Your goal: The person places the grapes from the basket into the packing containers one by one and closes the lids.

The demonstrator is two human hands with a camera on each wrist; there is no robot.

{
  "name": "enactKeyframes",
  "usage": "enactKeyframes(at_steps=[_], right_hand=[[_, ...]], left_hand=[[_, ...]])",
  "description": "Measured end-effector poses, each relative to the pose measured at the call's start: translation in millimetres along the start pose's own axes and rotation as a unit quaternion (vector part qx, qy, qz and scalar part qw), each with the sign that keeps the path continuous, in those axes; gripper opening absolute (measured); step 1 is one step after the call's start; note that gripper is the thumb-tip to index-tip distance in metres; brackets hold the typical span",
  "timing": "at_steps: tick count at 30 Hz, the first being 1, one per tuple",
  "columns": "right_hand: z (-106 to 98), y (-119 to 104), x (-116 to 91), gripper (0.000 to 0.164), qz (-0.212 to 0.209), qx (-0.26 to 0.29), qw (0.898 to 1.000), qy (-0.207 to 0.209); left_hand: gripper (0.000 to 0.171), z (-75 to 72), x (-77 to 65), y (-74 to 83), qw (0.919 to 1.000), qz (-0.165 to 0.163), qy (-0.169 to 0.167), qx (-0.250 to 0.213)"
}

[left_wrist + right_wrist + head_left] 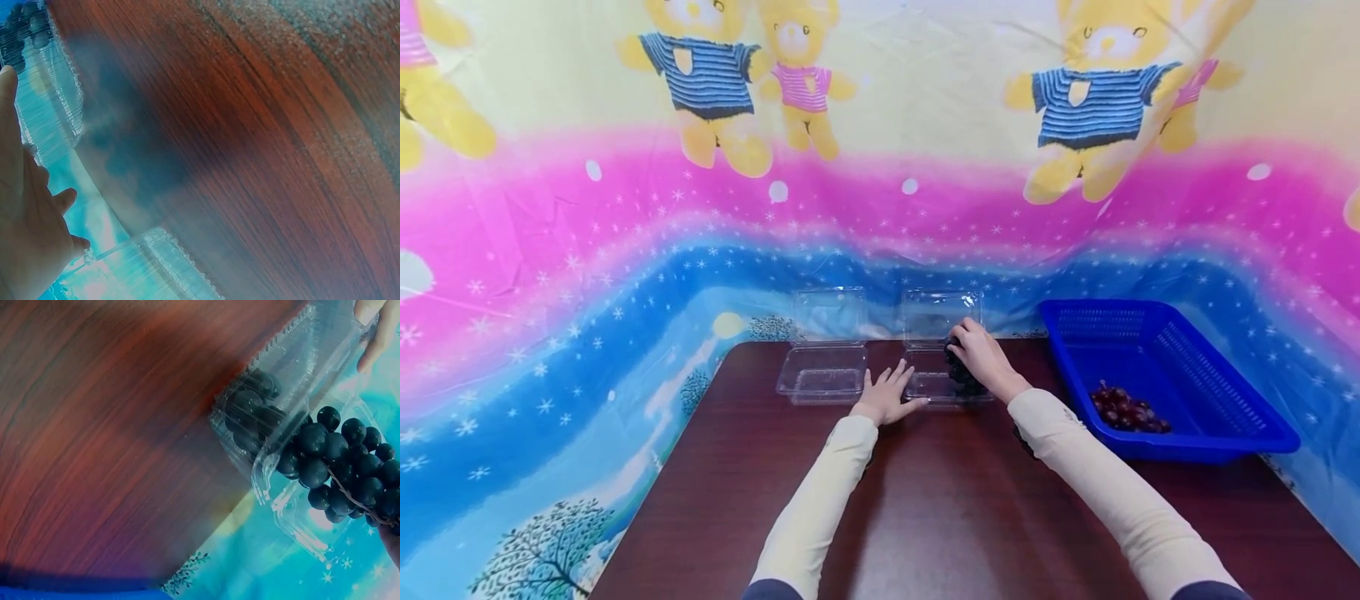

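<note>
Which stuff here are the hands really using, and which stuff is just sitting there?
In use:
- dark grape bunch, held by the right hand
- open clear box the bunch is going into
- left hand, flat on the table beside that box

Just lying about:
- second open clear box, nothing in it
- blue basket with red grapes
- teddy-bear cloth behind

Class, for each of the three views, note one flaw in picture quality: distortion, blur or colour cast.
Head view: wide-angle bending curves the backdrop and table edges. Left wrist view: soft blur, the left hand too close for focus. Right wrist view: bluish-purple cast, though the grapes in the clear box stay sharp.
</note>
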State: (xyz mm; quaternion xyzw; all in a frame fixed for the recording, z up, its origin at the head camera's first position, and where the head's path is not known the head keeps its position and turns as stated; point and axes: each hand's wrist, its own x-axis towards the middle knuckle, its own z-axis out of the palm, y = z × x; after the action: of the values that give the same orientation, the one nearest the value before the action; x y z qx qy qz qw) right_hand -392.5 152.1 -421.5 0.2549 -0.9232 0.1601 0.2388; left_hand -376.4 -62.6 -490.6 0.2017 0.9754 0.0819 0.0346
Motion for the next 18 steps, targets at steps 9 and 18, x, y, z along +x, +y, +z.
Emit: enactKeyframes(at_steps=[9,18], right_hand=[[14.5,-3.9,-7.1,0.017,-0.015,0.007,1.000,0.009],[26.9,-5.6,-17.8,0.016,-0.004,0.012,1.000,-0.003]], left_hand=[[0.077,-3.1,-4.2,2.6,1.0000,0.002,0.003,0.001],[0.077,-4.1,-4.1,2.4,1.0000,-0.002,0.000,0.006]])
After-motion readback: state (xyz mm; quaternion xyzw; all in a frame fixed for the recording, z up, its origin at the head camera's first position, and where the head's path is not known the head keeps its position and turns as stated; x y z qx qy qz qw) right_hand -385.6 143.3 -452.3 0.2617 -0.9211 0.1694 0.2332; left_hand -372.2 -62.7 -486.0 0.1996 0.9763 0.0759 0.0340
